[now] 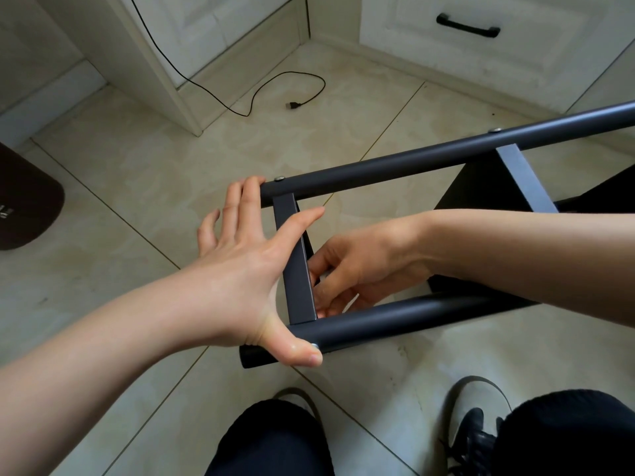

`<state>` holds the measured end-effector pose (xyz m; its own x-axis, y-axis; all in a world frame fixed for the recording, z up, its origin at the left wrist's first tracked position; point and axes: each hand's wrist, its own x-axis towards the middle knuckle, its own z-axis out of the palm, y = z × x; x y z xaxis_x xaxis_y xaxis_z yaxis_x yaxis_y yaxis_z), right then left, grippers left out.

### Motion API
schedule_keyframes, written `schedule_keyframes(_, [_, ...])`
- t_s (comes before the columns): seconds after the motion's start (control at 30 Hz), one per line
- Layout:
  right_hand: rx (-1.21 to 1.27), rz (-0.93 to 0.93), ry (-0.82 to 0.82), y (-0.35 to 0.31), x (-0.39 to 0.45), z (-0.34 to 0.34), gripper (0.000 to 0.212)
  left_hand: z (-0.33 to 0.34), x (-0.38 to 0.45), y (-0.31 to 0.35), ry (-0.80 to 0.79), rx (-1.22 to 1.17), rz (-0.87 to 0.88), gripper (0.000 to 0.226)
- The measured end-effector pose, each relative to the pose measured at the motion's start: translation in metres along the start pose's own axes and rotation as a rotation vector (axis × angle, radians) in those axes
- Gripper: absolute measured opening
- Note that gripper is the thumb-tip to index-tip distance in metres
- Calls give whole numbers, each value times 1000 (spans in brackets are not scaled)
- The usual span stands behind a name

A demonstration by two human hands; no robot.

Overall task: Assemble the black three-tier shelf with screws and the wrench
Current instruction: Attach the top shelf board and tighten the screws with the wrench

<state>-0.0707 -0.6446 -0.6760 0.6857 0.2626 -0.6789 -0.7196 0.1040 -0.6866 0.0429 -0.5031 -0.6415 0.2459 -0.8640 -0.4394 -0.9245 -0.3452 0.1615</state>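
- Here, the tiled floor takes up most of the view, and the black shelf frame lies on its side across it, in front of the person's knees.
- White cabinets stand beyond the frame; a black cable trails on the floor between them and the frame, and a dark mat lies well to the frame's left.
- The frame's far tube and near tube run side by side, joined at the end nearest the person by a flat crossbar; a second crossbar sits further along.
- The left hand is spread flat against the frame's end, fingers straight, fingertips touching the far tube and thumb pressing the near tube beside a screw head.
- The right hand reaches inside the frame just behind the crossbar, fingers curled; it seems to pinch something small there, perhaps a screw or the wrench, but I cannot tell what.
- Two more screw heads show on the far tube.
- Judging by look, the painted metal is stiff, fairly light, and smooth enough to slip, so bracing both tubes at the end looks sound while the joint is loose; a half-fastened frame may rack.
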Motion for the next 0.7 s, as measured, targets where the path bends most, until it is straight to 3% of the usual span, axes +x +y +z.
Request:
schedule_keyframes(0.17, [-98,-29,11,0,-1,-1,32,-1,-1,1,-8,-12,2,143])
schedule_keyframes(0.43, [19,-21,1,0,1,-3,7,-2,-1,2,-8,-19,1,142])
schedule_keyframes(0.7, [-105,-46,43,-3,0,-3,28,-2,-2,2,-13,-32,5,144])
